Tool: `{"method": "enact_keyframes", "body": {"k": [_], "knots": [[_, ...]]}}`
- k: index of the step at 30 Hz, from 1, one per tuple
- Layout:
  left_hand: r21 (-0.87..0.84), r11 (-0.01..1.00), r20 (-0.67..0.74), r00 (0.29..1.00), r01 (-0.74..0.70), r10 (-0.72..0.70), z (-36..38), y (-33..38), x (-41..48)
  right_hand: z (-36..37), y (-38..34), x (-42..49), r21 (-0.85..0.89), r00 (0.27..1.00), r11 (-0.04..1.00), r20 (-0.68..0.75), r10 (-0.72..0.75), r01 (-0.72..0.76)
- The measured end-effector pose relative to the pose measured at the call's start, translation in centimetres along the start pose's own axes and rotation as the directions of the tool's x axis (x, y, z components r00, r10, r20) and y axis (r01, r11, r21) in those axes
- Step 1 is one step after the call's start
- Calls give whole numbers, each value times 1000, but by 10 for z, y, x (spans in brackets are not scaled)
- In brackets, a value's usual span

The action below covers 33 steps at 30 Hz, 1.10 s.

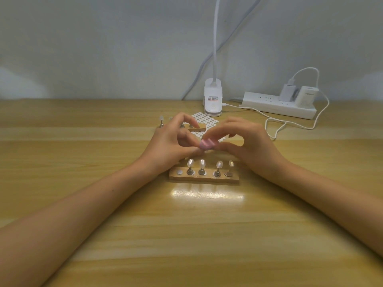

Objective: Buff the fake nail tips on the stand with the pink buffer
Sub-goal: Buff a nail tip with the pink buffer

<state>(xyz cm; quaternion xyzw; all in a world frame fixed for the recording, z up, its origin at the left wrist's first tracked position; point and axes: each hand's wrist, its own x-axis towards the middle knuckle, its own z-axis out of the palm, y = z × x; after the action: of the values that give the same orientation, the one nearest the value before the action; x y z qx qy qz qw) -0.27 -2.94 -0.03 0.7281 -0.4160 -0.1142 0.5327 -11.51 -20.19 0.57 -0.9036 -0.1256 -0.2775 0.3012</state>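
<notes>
**Pink buffer pinched between two hands above the stand**

The right hand [246,144] curls its fingers [215,135] round the small pink buffer block [206,144], held above the near wooden stand [204,176]. Four pale fake nail tips [202,163] stand on that stand's metal pegs. The left hand [171,141] meets the buffer with bent fingers; whether they pinch anything is hidden. A second wooden stand [196,127] and a white sheet of oval stickers [205,120] lie partly covered behind the hands on the light wooden desk [186,235].
</notes>
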Motion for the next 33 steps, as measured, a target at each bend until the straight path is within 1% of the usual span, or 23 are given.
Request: {"method": "enact_keyframes", "body": {"k": [2,4,5,8,11,14,16,17,19,20,23,24,26,27,29,30,32,33], "knots": [[15,1000,-3,1000,3,-3,-1,0,0,2,1,0,-48,998,997,27,-54,55],[29,1000,2,1000,3,-3,-1,-1,0,0,1,1,-3,1000,1000,-3,19,-19],[26,1000,2,1000,0,0,-1,-1,0,-1,2,1,5,999,1000,-10,30,-30],[14,1000,-7,1000,4,-4,-1,-1,0,3,0,0,-68,998,996,23,-60,61],[29,1000,0,1000,-7,7,-1,0,0,0,1,1,-12,1000,1000,-13,14,-15],[15,1000,-1,1000,-6,6,-1,0,0,1,2,0,-65,1000,998,13,-20,21],[17,1000,3,1000,-2,2,-1,0,-1,0,1,1,-6,999,999,-13,32,-32],[21,1000,3,1000,-4,4,-1,0,0,0,0,1,2,999,1000,-19,27,-27],[16,1000,-4,1000,-8,8,-1,0,0,2,0,0,-64,998,996,11,-56,57],[13,1000,-6,1000,-7,7,-1,0,0,3,1,0,-72,998,995,22,-67,68],[35,999,-3,1000,-15,15,-1,0,0,0,2,1,13,1000,1000,-19,24,-24],[36,999,-1,1000,-17,17,-1,0,0,1,0,1,1,1000,1000,-12,-6,6],[24,1000,-3,1000,-13,13,-1,0,0,4,-1,1,-68,993,991,24,-116,117],[22,1000,-3,1000,-8,8,-1,0,0,4,-1,1,-74,994,991,14,-112,113],[23,1000,-3,1000,-13,13,0,0,1,2,0,1,-29,999,999,-25,-36,35],[20,1000,-3,1000,-17,17,0,0,1,2,0,1,-28,999,999,-29,-34,33],[17,1000,-7,1000,-14,15,0,0,0,4,0,1,-85,996,993,-1,-86,85],[21,1000,-6,1000,-12,12,-1,0,0,4,1,0,-83,997,994,-4,-76,75]]}}
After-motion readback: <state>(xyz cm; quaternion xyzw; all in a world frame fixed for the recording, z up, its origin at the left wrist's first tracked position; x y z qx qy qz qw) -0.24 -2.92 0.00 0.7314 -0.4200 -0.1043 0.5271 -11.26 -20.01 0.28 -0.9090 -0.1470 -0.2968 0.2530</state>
